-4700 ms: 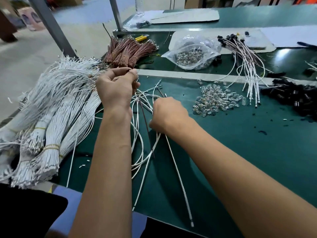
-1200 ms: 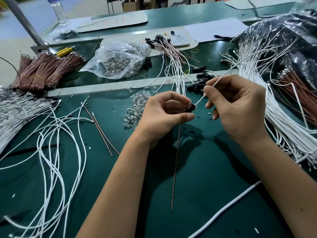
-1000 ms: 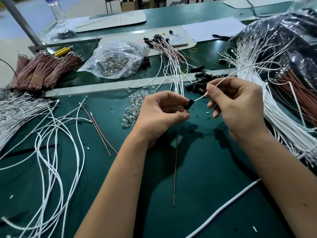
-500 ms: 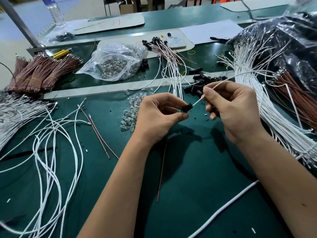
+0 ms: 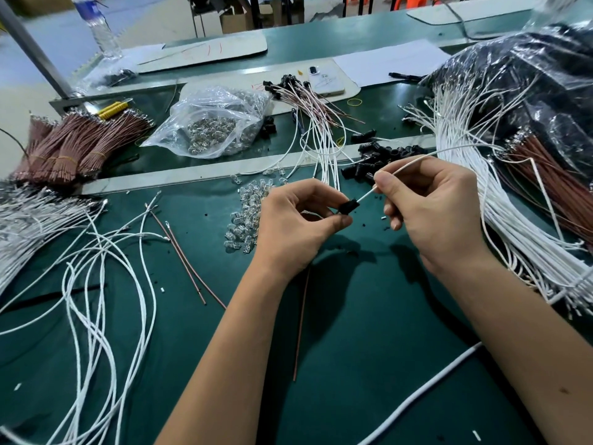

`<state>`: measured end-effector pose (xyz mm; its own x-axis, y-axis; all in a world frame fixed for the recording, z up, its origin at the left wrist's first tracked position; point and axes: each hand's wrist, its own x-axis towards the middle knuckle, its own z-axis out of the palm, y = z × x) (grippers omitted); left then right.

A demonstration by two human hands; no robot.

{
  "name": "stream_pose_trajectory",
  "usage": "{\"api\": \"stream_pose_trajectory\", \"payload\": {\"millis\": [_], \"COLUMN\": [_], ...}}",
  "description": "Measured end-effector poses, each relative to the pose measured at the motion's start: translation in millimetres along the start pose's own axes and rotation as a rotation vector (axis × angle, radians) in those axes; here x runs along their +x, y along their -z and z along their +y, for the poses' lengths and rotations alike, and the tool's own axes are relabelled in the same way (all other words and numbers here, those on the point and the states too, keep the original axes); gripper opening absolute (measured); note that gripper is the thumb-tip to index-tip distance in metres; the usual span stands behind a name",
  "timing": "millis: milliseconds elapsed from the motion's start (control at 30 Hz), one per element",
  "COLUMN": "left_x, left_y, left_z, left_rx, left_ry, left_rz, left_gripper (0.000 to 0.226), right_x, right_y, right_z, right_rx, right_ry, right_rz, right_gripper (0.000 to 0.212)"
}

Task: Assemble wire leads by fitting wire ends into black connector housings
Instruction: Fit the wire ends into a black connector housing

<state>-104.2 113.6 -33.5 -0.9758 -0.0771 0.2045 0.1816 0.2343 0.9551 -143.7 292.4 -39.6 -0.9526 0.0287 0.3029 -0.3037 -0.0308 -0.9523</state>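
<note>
While the left hand (image 5: 295, 226) pinched the black connector housing (image 5: 348, 207) between thumb and fingertips, the right hand (image 5: 430, 207) pinched a white wire (image 5: 417, 160) just behind its near end, thumb pressed against forefinger. The wire end met the housing's right face; whether it was seated could not be judged from this view. The short grip probably kept the limp lead stiff enough to push. Housing held above the green mat (image 5: 369, 316), centre of the bench, presumably so both hands could align it freely.

A brown wire (image 5: 301, 316) hung from under the left hand toward the near edge, likely already fitted to the same housing; its upper end was hidden.

Stock lay within reach: spare black housings (image 5: 378, 159) just beyond the hands, white wire bundle (image 5: 513, 226) to the right, from which the held wire arched. Clear bulbs (image 5: 247, 216) sat just left of the left hand. Loose white wires (image 5: 96, 268) sprawled at near left, brown wire bundles (image 5: 73, 142) far left. Finished leads (image 5: 308, 104) lay at far centre, beside a plastic bag (image 5: 211, 123) of bulbs.
</note>
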Motion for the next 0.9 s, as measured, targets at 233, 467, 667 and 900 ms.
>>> {"api": "stream_pose_trajectory", "payload": {"millis": [233, 467, 667, 900], "left_x": [0.4, 1.9, 0.4, -0.1], "left_y": [0.1, -0.2, 1.0, 0.3], "left_z": [-1.0, -2.5, -1.4, -0.1], "left_rx": [-0.004, -0.057, -0.013, -0.001], "left_ry": [0.004, 0.033, 0.027, 0.021], "left_rz": [0.035, 0.062, 0.05, 0.06], "left_gripper": [0.022, 0.021, 0.02, 0.022], "right_x": [0.1, -2.2, -2.6, 0.3], "right_y": [-0.3, -2.3, -1.7, 1.5], "right_z": [2.3, -2.9, -4.6, -1.9], "right_rx": [-0.015, 0.054, 0.08, 0.065], "right_ry": [-0.01, -0.053, -0.117, -0.11], "right_rz": [-0.041, -0.023, -0.104, -0.091], "right_gripper": [0.008, 0.008, 0.006, 0.011]}}
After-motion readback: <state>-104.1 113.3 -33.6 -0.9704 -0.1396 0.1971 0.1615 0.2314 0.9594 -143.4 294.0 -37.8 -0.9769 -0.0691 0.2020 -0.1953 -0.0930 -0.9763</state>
